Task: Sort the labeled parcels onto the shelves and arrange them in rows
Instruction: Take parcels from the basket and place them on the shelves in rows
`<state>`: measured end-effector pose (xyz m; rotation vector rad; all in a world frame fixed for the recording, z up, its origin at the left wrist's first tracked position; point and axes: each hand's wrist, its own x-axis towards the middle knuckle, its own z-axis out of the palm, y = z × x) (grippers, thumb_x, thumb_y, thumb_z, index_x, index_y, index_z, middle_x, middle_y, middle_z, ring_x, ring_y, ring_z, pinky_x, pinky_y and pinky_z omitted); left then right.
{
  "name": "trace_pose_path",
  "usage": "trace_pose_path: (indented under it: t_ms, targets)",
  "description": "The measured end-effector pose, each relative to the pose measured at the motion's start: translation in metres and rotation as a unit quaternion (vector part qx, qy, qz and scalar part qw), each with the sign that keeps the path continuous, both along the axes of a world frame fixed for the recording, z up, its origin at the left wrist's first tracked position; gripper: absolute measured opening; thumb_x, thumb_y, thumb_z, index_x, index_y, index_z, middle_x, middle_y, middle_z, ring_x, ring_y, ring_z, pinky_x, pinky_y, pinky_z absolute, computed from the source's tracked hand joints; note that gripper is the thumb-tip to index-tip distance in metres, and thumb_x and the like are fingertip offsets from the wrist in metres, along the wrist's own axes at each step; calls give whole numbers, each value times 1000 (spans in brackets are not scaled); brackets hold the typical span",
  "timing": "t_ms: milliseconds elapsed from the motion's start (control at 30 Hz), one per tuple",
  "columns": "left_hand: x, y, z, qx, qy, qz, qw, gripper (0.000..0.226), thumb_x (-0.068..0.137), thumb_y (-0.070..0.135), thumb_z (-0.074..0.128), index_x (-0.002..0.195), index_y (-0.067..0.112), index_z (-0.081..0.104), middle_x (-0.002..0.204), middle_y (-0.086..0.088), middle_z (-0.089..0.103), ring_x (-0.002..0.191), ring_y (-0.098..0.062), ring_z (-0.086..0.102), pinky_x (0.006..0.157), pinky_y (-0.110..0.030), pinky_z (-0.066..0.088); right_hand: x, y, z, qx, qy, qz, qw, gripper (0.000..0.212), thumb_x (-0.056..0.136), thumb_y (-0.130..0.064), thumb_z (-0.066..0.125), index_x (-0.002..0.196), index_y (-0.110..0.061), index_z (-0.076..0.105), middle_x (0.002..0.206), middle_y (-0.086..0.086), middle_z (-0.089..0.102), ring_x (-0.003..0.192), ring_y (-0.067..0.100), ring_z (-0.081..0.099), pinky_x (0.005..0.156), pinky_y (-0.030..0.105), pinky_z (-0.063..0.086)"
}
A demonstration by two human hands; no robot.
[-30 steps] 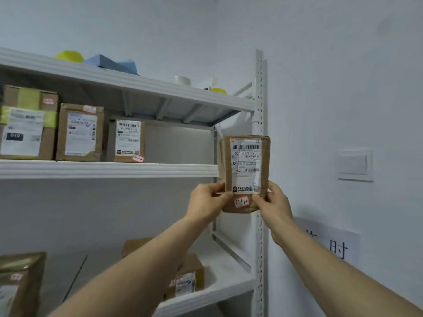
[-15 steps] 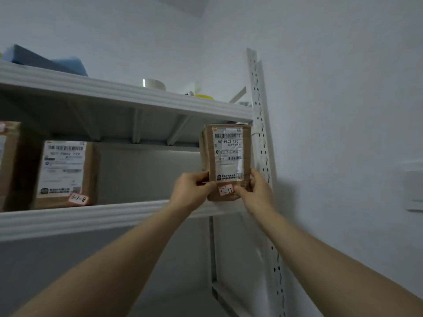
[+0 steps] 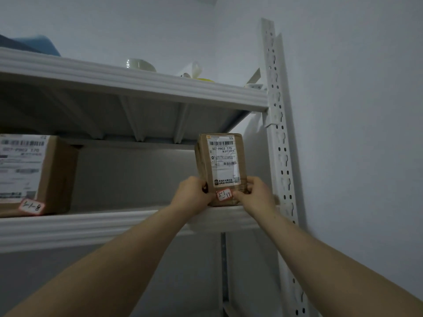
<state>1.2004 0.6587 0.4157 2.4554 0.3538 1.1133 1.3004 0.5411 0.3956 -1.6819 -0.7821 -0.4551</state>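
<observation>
Parcel [image 3: 219, 168]: stiff taped cardboard, probably light.
Left hand [image 3: 191, 195]: grips its lower corner.
Right hand [image 3: 254, 194]: pinches the opposite corner.
Best hold: low, both sides.

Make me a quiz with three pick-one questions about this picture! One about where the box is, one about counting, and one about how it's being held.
1. Where is the held parcel?
A. At the right end of the shelf, by the post
B. On the floor
C. In a basket

2. How many brown parcels show?
A. One
B. Two
C. Five

3. How is the held parcel?
A. Lying flat, untouched
B. Upright, gripped by both hands
C. Upside down in one hand

Answers:
1 A: its base meets the shelf edge beside the post.
2 B: there is the held one and a second parcel at the left.
3 B: the left hand and right hand grip its lower corners, and its label reads upright.
</observation>
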Motion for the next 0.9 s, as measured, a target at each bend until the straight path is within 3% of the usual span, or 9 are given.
trace_pose_path:
  t_ms: [100, 233, 367, 533, 667, 767, 900]
  targets:
    - [10, 0, 0, -3, 4, 18, 1000, 22, 86, 20, 65, 96, 1, 70, 90, -12, 69, 80, -23, 61, 61, -26, 43, 12, 6, 1, -20, -2, -14, 1000, 37, 84, -14, 68, 117, -14, 51, 105, 1, 66, 97, 19, 64, 87, 37, 51]
    - [18, 0, 0, -13, 6, 35, 999, 22, 83, 22, 69, 91, 1, 70, 88, -11, 69, 81, -24, 62, 65, -29, 46, 21, 10, 3, -53, -7, -35, 998, 36, 84, -18, 67, 115, -11, 51, 111, 4, 66, 99, 21, 62, 83, 33, 49]
    - [15, -4, 1, -25, 7, 45, 999, 19, 81, 27, 72, 81, 9, 67, 75, -2, 62, 76, -20, 58, 52, -23, 40, 19, 7, 3, -79, -9, -46, 996, 48, 85, -24, 68, 123, -6, 45, 117, 8, 60, 107, 25, 58, 80, 29, 42]
    - [9, -12, 1, -28, 11, 65, 997, 29, 80, 28, 72, 92, 2, 69, 98, -15, 69, 95, -30, 63, 68, -30, 44, 15, 3, 1, -67, 6, -29, 997, 51, 83, -26, 71, 120, -7, 42, 110, 4, 60, 90, 16, 51, 73, 25, 37]
    - [-2, -23, 1, -30, 4, 81, 996, 34, 81, 31, 72, 70, 6, 53, 102, -20, 66, 100, -34, 61, 66, -33, 41, 8, 0, -2, -52, 23, -11, 998, 77, 77, -33, 77, 135, -7, 33, 128, 6, 56, 116, 22, 54, 89, 31, 42]
    - [-12, -31, -1, -22, -15, 73, 997, 30, 82, 33, 72, 77, 8, 56, 108, -17, 64, 105, -33, 59, 71, -31, 41, -3, -7, -9, -24, 31, -14, 999, 103, 74, -40, 78, 148, -6, 16, 147, 10, 39, 134, 25, 39, 106, 37, 36]
    - [-28, -39, -7, -4, -90, 34, 995, 38, 81, 29, 72, 113, 12, 59, 114, -12, 58, 111, -28, 52, 84, -32, 42, -27, -23, -23, -4, 34, -50, 998, 99, 73, -38, 77, 148, -10, 20, 148, 10, 39, 134, 26, 40, 108, 41, 37]
